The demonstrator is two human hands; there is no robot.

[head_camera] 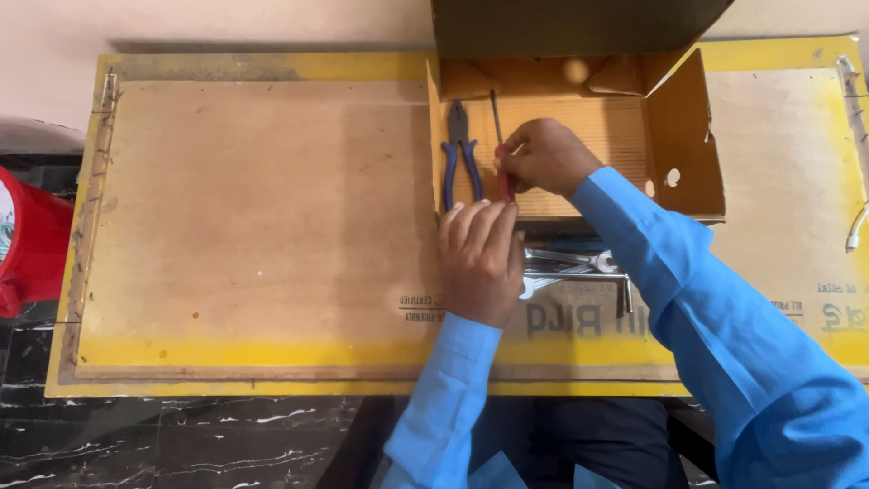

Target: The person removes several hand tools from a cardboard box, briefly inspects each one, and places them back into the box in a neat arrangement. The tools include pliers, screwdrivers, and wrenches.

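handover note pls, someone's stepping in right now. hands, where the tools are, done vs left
Right hand: inside the open cardboard box, fingers closed on the red-handled screwdriver, which is at the box floor.
Left hand: flat, palm down at the box's near edge, holding nothing that shows; it partly covers the metal wrenches.
Done: blue-handled pliers already lie in the box, left side, beside the screwdriver.
Left: screwdriver not yet released; the wrenches lie outside the box on the wooden board.
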